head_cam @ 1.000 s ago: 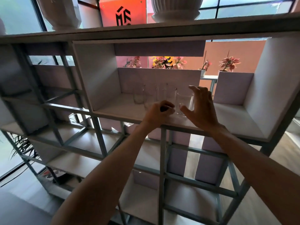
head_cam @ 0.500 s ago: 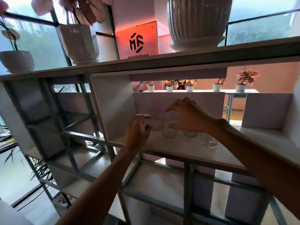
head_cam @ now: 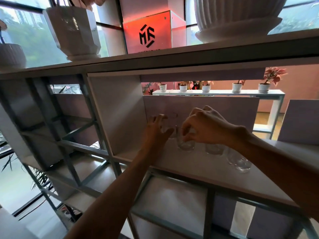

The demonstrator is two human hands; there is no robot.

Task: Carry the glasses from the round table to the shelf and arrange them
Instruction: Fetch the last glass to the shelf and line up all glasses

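In the head view both arms reach up into an open white compartment of the shelf (head_cam: 198, 168), whose board carries a loose row of clear glasses. The right hand (head_cam: 205, 128) comes in from the right with its fingers curled down over the rim of one glass (head_cam: 185, 144), thumb and fingertips pinching the top edge while the base of that glass rests on the board. The left hand (head_cam: 156, 131) is spread, fingers apart and slightly bent, laid against a second glass (head_cam: 170, 125) that stands further back, close to the compartment's rear panel; whether those fingers actually grip it or only touch its side cannot be told through the transparent wall. To the right of the pinched glass a third glass (head_cam: 214, 149) stands partly hidden under the right wrist, and beyond it a fourth glass (head_cam: 240, 161) sits nearer the front edge of the board, apart from both hands. On top of the shelf stand a faceted white planter (head_cam: 74, 31) at the left and a ribbed white pot (head_cam: 238, 16) at the right, with a glowing orange sign (head_cam: 147, 31) between them. Behind the compartment a row of small potted plants (head_cam: 206, 87) lines a white ledge
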